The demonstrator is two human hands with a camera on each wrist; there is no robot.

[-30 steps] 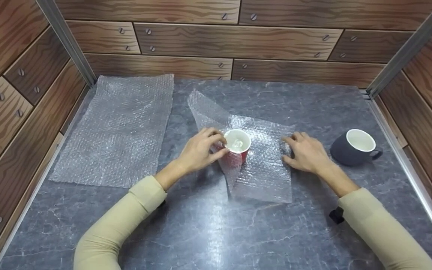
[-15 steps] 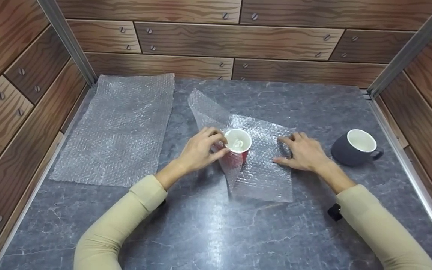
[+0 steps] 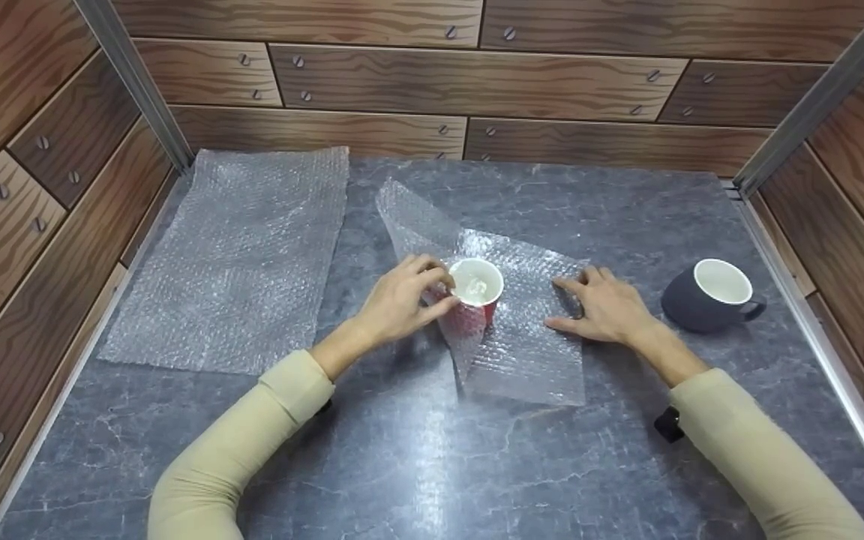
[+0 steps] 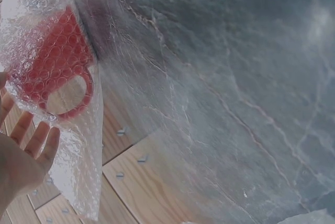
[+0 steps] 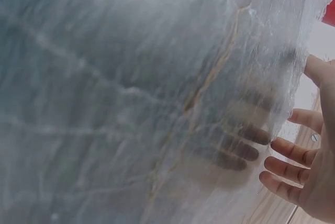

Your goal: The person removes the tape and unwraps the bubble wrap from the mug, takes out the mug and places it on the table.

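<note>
A red mug (image 3: 491, 311) with a white inside stands upright on a sheet of bubble wrap (image 3: 522, 367). The sheet's left part is folded up over the mug's left side; the handle (image 4: 86, 96) shows through it in the left wrist view. My left hand (image 3: 400, 298) holds that folded part against the mug, thumb in front and fingers behind near the rim. At the sheet's right edge is my right hand (image 3: 610, 306), thumb and fingers spread apart, fingertips down on the wrap. In the right wrist view its fingers (image 5: 288, 171) are lightly bent near the surface.
A second sheet of bubble wrap (image 3: 237, 262) lies flat at the left of the grey marbled table (image 3: 372, 465). To the right stands a dark grey mug (image 3: 698, 300), its handle pointing right. Wood-patterned walls (image 3: 477, 82) and metal posts (image 3: 139, 90) enclose the table.
My right hand has shifted slightly left, its thumb and forefinger coming further in over the wrap. My left hand, the red mug and the folded part stay where they were.
</note>
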